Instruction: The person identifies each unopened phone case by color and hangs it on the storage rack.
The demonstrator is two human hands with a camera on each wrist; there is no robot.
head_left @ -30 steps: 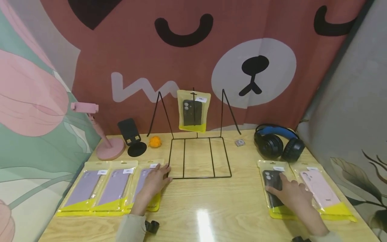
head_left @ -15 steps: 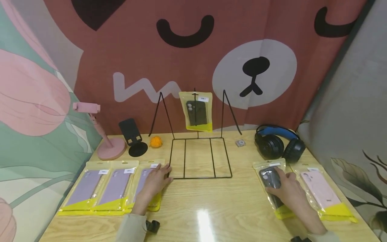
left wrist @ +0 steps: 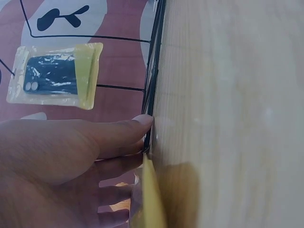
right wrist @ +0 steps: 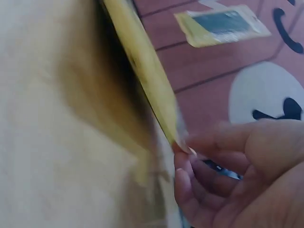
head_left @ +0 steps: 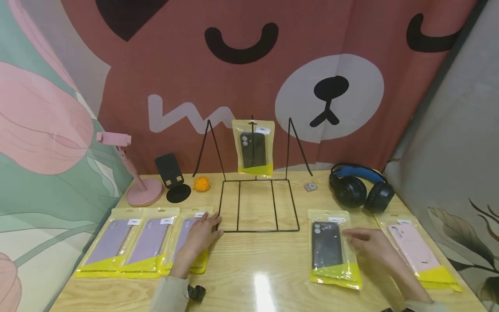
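The right hand [head_left: 370, 245] pinches the edge of a packaged black phone case [head_left: 331, 248] lying on the counter [head_left: 265, 268]; the left hand [head_left: 200, 234] rests flat, fingers straight, on a purple case [head_left: 187, 236] beside the wire stand [head_left: 257, 208]

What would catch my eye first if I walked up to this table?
Probably the big cartoon bear backdrop behind the table, and the black wire rack in the middle with one yellow packet hanging on it. On the right, the right hand touches the edge of a black phone case packet; on the left, the left hand rests on a purple case packet.
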